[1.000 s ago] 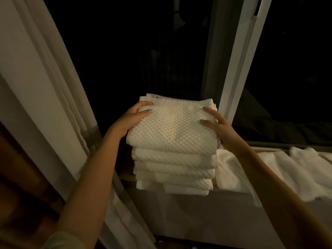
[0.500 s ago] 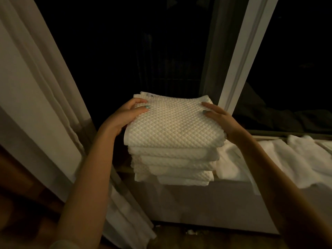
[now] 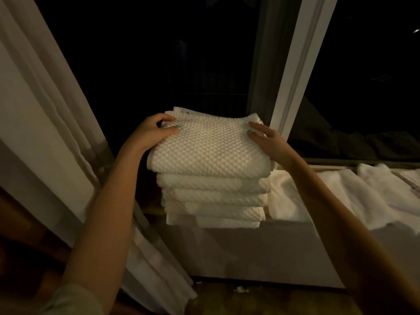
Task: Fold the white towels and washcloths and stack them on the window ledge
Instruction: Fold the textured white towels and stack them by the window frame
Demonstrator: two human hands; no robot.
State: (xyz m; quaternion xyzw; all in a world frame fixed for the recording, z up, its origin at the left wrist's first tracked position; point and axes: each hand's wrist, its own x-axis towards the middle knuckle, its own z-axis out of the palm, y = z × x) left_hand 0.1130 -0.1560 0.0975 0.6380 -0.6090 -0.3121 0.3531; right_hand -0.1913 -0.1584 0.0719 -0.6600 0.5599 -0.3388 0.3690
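A stack of several folded white waffle-textured towels [image 3: 213, 201] stands on the window ledge [image 3: 150, 210], with its front edge overhanging a little. The top folded towel [image 3: 209, 151] lies square on the pile. My left hand [image 3: 150, 135] grips its far-left corner, thumb on top and fingers curled round the back edge. My right hand [image 3: 270, 144] lies against the far-right edge, its fingers straight and resting on the cloth. To the right of the stack, unfolded white towels [image 3: 341, 196] lie loosely draped along the ledge.
A pale curtain [image 3: 45, 110] hangs at the left, down to the wooden floor [image 3: 250, 301]. A white window post [image 3: 295, 76] rises just behind the stack's right side. The glass behind is dark. The white wall [image 3: 250, 251] drops below the ledge.
Both hands have slid from the towel's sides toward its far corners, and the right fingers have straightened. The top towel has settled flatter on the stack.
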